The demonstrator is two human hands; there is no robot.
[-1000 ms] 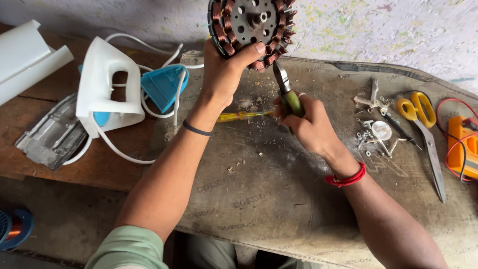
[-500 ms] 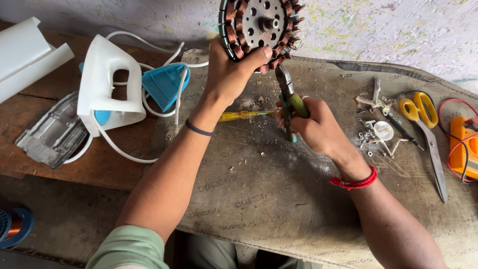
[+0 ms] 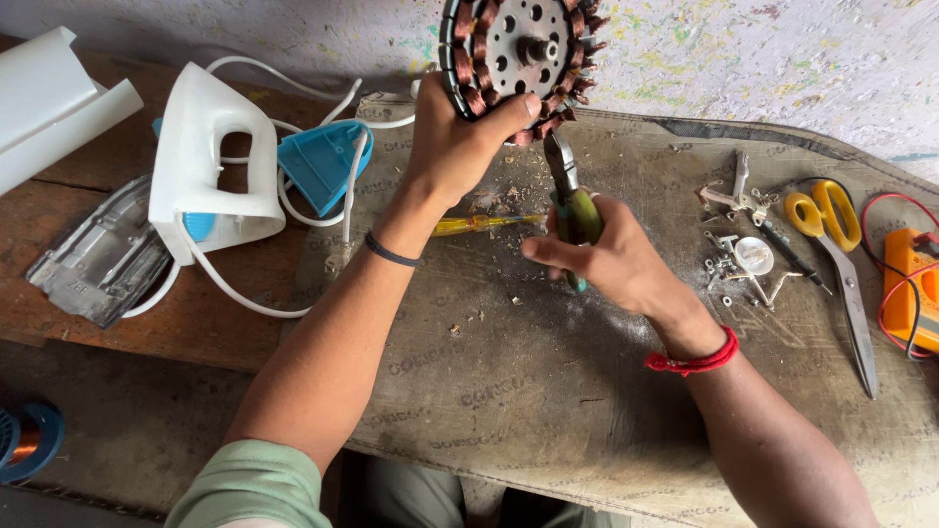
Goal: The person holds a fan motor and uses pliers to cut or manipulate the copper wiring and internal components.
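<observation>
Your left hand (image 3: 460, 147) grips the wound stator (image 3: 518, 59) upright at the surface's (image 3: 548, 411) far edge; your right hand (image 3: 606, 259) clasps pliers (image 3: 567, 191). Heavy, rigid; copper windings likely fragile—hold the rim.

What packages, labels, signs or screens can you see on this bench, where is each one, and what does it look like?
Sack cloth: spread flat across the bench under both hands, dusty brown, with faint dark repeated print.
Metal iron plate: far left on the wood, grey and pointed, with a small stamped mark near its lower end.
Orange meter: far right edge, boxy, with red and black leads; its screen cannot be made out.
No packages or signs show.
</observation>
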